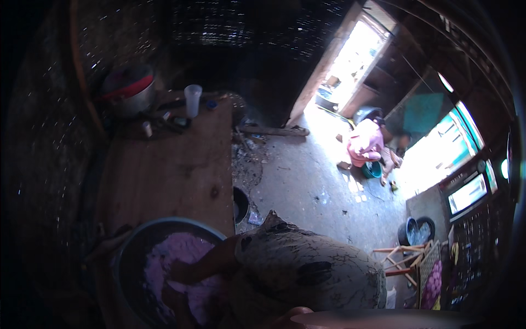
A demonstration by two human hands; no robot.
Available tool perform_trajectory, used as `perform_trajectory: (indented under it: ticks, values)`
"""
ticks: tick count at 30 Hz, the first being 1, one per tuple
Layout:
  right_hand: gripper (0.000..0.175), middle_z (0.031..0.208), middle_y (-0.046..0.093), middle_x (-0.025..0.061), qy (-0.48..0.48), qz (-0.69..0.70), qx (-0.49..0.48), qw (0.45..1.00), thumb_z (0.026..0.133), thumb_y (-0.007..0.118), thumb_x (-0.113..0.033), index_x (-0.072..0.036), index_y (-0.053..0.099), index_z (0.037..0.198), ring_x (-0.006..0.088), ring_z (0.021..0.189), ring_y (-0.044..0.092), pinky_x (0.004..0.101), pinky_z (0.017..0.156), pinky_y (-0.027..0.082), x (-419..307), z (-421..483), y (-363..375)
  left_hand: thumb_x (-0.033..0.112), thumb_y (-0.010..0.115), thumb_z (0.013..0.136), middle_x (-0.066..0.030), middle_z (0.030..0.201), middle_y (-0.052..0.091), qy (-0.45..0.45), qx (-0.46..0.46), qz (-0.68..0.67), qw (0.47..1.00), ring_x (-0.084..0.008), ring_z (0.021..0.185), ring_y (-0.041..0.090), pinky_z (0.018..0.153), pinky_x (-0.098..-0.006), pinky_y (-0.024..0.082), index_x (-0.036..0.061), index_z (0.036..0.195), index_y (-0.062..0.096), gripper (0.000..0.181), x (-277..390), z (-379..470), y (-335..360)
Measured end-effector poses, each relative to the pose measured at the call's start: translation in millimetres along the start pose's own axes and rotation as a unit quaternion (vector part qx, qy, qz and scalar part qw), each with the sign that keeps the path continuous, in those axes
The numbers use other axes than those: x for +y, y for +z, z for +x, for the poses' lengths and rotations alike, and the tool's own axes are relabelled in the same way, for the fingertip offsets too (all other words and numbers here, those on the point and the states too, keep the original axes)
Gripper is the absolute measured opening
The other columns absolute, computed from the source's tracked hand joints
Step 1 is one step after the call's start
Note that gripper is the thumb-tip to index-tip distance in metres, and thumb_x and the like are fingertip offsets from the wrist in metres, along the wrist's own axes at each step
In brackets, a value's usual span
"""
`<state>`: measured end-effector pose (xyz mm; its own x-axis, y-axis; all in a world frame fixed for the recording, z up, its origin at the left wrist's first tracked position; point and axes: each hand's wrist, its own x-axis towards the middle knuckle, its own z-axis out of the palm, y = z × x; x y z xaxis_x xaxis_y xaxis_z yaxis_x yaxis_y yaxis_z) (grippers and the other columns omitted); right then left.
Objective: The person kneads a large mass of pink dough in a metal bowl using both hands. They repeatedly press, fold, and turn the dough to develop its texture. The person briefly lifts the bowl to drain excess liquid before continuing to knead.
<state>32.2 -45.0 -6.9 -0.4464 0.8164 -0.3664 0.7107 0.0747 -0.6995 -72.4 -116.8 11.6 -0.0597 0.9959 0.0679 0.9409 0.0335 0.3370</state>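
Observation:
A wide basin (172, 222) with a blue-grey rim stands at the near end of the wooden table. In it lies a pinkish-purple, soft-looking mass (181, 242), perhaps dough or a crumbly mixture. My right hand (181, 271) reaches into the basin from the patterned sleeve and touches the mass. Just below it in the picture, my left hand (173, 295) is down in the same mass. The two hands are close together. Shadow and the mass hide the fingers, so their grip is unclear.
On the wooden table (172, 172) are a pot with a red band (131, 90), a translucent plastic cup (192, 100) and small containers. A black bucket (240, 204) stands beside the table. Across the concrete floor, a person in pink (365, 140) crouches by a green basin (372, 169).

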Motion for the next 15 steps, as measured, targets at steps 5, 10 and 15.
perform_trajectory:
  ticks: [5,10,15]
  values:
    - [0.052,0.111,0.054,0.0179,-0.167,-0.227,-0.073,0.957,0.072,0.06,-0.024,-0.008,0.046,0.12,0.0311,0.1,0.055,0.0388,0.086,0.041,-21.2,-7.2,-28.1,0.04,0.058,0.075,-0.0124,0.089,0.066,-0.055,0.045,-0.019,0.997,-0.0294,0.082,0.063,0.071,-0.0395,0.05,0.0111,0.098,0.064,0.037,-21.1,-12.1,1.6]
    - [0.104,0.135,0.037,0.024,-0.2,-0.299,-0.163,0.919,0.053,0.076,-0.018,-0.01,0.021,0.141,0.034,0.118,0.046,0.0367,0.093,0.041,-24.3,-18.3,-64.1,0.032,0.056,0.076,-0.0165,0.097,0.063,-0.122,-0.057,-0.004,0.991,-0.0348,0.09,0.06,0.079,-0.0436,0.047,0.0072,0.123,0.05,0.054,3.4,-2.3,-12.3]
    - [0.097,0.148,0.005,0.0214,-0.256,-0.234,-0.164,0.923,0.065,0.069,-0.028,-0.01,0.014,0.143,0.0391,0.134,0.018,0.0557,0.103,0.023,-19.9,-111.3,-110.4,0.026,0.064,0.074,-0.0285,0.121,0.048,-0.098,-0.221,-0.194,0.951,-0.0363,0.107,0.053,0.097,-0.0426,0.036,-0.0013,0.139,0.019,0.083,53.7,-46.8,-131.5]
